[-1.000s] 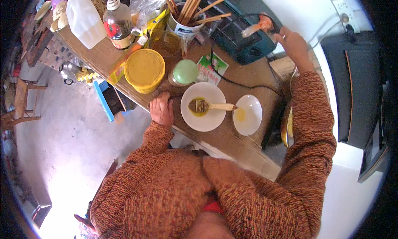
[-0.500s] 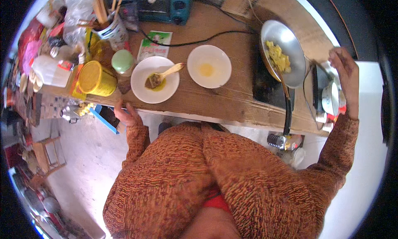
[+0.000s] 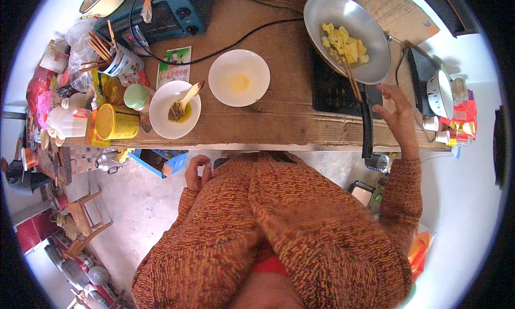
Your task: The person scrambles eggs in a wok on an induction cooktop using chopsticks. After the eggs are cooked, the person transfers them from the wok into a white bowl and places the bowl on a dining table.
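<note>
Left hand [image 3: 197,171]: curled loosely, nothing held, kept low against the orange knitted sleeve [image 3: 214,218], below the near edge of the wooden worktop [image 3: 289,124].
Right hand [image 3: 398,119]: fingers spread wide, nothing gripped, poised just beside the long black pan handle [image 3: 367,121]; whether it is touched cannot be told.
Dark flat hob [image 3: 335,89]: set on the worktop under the pan.
Round silvery metal pan [image 3: 346,35]: on the hob; yellow food pieces [image 3: 343,42] already inside, a pair of wooden chopsticks [image 3: 351,78] laid over its near rim.
White round plate with yellow smear [image 3: 238,77]: emptied, judged to have supplied the pan.
White bowl with wooden spoon [image 3: 175,109]: dark greenish mixture remaining, unused as far as is shown.
Yellow tin [image 3: 117,122]: lying on its side at the left end.
Progress: food loaded; cooking and the bowl's mixture judged still to be dealt with.
</note>
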The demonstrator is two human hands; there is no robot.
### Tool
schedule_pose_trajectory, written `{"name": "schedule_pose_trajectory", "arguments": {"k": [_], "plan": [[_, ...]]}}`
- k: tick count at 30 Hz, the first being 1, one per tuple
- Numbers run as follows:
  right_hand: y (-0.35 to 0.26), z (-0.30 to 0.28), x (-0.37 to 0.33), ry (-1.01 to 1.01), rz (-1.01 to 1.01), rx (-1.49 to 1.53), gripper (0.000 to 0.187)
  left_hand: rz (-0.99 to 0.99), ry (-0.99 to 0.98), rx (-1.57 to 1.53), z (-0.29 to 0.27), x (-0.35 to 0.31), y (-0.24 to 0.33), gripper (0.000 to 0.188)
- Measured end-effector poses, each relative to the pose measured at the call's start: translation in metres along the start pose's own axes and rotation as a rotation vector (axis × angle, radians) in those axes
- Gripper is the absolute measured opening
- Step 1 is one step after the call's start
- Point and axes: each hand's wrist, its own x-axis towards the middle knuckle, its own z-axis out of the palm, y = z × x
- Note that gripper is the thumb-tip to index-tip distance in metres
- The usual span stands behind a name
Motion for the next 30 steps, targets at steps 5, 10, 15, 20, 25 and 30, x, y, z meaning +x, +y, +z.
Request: {"name": "schedule_pose_trajectory", "arguments": {"k": [5, 10, 15, 20, 25, 30], "plan": [[-0.024, 0.008, 0.023, -0.187, -0.079, -0.051, 0.052, -0.065, -0.206, -0.122, 0.009, 0.008, 0.036, 0.009], [-0.006, 0.026, 0.033, -0.242, -0.175, -0.058, 0.040, 0.018, -0.249, -0.213, 0.017, 0.014, 0.062, 0.009], [0.009, 0.046, 0.036, -0.127, -0.236, 0.045, 0.026, 0.033, -0.331, -0.216, 0.028, 0.028, 0.063, 0.011], [0.012, 0.044, 0.037, 0.144, -0.144, 0.164, 0.017, 0.103, -0.457, -0.256, 0.047, 0.067, 0.097, 0.014], [0.037, 0.028, 0.021, 0.423, -0.007, 0.412, 0.014, -0.143, -0.896, -0.572, 0.093, 0.109, 0.151, 0.019], [0.058, 0.036, 0.013, 0.603, 0.157, 0.756, 0.016, -0.401, -1.034, -0.897, 0.182, 0.127, 0.171, 0.026]]}}
